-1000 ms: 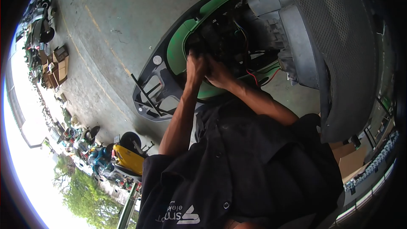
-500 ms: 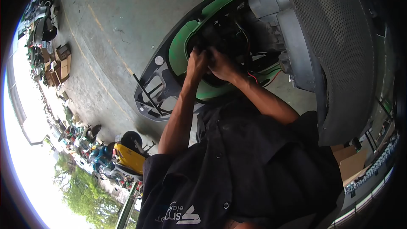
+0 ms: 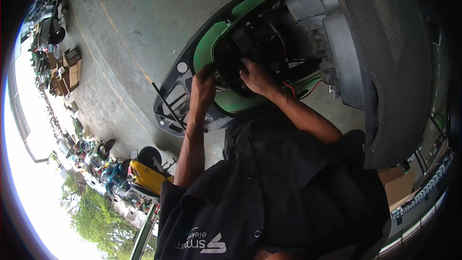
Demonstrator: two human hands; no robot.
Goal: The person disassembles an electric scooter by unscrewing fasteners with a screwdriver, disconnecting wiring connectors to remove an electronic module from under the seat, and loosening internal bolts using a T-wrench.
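A green scooter body panel surrounds a dark open cavity in front of me. My left hand is at the panel's left rim, fingers curled together; what lies between them is hidden, though a small pale bit shows beside the thumb. Inside the cavity's near side, my right hand has its fingers bent and closed. Shadow hides whatever they may hold. Red wire loops beside my right wrist. Below the left part of the panel extends a dark rear rack.
A large grey-black seat stands raised on the right. Cardboard boxes lie on the concrete floor at left. A yellow scooter and other scooters are parked at lower left.
My left hand has moved left, out of the cavity, to the rim and away from my right hand. My right hand remains in the cavity, slightly shifted.
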